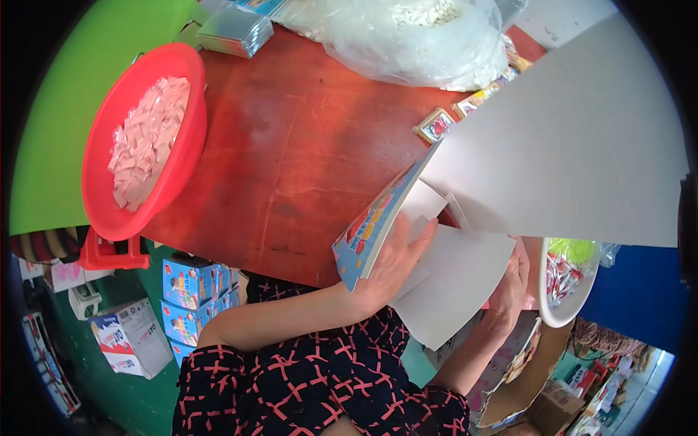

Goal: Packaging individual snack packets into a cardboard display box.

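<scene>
Carton flap spreads between left hand and right hand.

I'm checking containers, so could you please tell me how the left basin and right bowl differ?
The basin is red; the bowl is white. The basin holds pale pink pieces; the bowl holds red-and-white packets and something lime green. The basin looks larger than the bowl's visible part. Both hold small items.

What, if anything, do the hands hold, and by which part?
A blue carton: the right hand seems to hold its right side, fingers partly behind the white flap. The left hand is at the opening, grip unclear.
</scene>
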`<state>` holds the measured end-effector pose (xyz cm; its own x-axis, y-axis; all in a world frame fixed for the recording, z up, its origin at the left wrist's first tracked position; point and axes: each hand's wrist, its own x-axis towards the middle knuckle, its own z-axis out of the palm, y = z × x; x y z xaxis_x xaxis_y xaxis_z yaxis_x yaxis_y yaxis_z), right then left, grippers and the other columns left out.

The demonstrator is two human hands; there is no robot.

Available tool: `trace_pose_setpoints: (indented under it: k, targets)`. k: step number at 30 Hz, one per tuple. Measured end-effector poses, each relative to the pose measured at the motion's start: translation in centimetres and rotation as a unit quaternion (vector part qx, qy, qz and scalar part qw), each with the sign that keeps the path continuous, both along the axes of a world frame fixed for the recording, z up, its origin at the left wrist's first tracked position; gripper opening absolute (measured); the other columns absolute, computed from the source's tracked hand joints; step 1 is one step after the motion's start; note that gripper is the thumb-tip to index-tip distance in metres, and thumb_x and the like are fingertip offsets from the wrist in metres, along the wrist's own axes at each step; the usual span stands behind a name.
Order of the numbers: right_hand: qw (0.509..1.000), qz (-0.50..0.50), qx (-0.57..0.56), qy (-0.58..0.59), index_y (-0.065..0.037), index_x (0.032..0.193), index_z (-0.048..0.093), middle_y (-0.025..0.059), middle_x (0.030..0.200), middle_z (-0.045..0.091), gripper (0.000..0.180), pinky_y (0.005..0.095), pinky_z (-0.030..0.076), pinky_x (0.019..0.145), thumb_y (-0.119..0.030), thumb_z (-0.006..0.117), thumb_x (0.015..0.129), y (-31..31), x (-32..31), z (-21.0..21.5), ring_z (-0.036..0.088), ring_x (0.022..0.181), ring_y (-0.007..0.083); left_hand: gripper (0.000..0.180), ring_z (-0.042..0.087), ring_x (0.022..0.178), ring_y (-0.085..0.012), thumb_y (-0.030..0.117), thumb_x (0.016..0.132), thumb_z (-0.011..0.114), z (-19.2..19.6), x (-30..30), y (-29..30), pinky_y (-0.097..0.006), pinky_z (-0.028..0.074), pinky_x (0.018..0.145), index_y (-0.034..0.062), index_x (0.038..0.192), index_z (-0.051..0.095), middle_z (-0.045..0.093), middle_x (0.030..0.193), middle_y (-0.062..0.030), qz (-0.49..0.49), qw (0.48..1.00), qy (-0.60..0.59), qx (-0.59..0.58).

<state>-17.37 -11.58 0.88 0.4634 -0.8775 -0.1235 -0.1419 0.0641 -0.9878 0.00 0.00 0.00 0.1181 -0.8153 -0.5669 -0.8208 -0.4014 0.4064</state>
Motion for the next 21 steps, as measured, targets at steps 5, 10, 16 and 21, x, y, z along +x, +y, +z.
trace_pose_setpoints:
  k: [5, 10, 16, 21]
  targets:
    - [0.991, -0.016, -0.059, 0.117, 0.001, 0.122, 0.052, 0.0079, 0.101, 0.059, 0.079, 0.0302, 0.044, 0.079, -0.067, 0.043, 0.084, 0.4, -0.1, 1.1, 0.053, 0.091, 0.0165, 0.050, 0.044, 0.104, -0.0325, 0.007, 0.077, 0.049, -3.1, -0.6, 0.2, -0.035, 0.040, 0.080, -0.0036, 0.126, 0.044, 0.039, 0.133, -0.0183, -0.087, 0.905, -0.195, -0.367]
    - [0.994, 0.028, -0.045, 0.096, 0.002, 0.126, 0.048, 0.0106, 0.111, 0.056, 0.101, 0.0336, 0.042, 0.086, -0.083, 0.037, 0.072, 0.3, -0.2, 1.2, 0.051, 0.099, 0.0199, 0.045, 0.041, 0.103, -0.0338, 0.003, 0.075, 0.049, -4.8, -0.7, -0.8, -0.036, 0.039, 0.078, -0.0043, 0.120, 0.047, 0.037, 0.130, -0.0166, -0.039, 0.922, -0.105, -0.372]
    - [0.981, 0.090, -0.044, 0.169, 0.002, 0.132, 0.041, 0.0161, 0.130, 0.046, 0.102, 0.0387, 0.030, 0.101, -0.080, 0.040, 0.073, -0.5, -0.4, 2.6, 0.041, 0.120, 0.0258, 0.048, 0.039, 0.099, -0.0308, 0.003, 0.073, 0.053, -4.7, -0.5, -1.6, -0.035, 0.038, 0.076, -0.0034, 0.120, 0.046, 0.037, 0.118, -0.0133, -0.078, 0.923, -0.137, -0.350]
    - [0.981, 0.109, -0.040, 0.155, 0.003, 0.135, 0.037, 0.0162, 0.135, 0.042, 0.096, 0.0389, 0.023, 0.106, -0.074, 0.042, 0.077, 0.1, -0.9, 2.7, 0.035, 0.125, 0.0265, 0.044, 0.038, 0.098, -0.0286, 0.006, 0.075, 0.056, -4.5, 0.1, -1.5, -0.036, 0.037, 0.075, -0.0027, 0.118, 0.048, 0.037, 0.116, -0.0120, -0.073, 0.931, -0.102, -0.343]
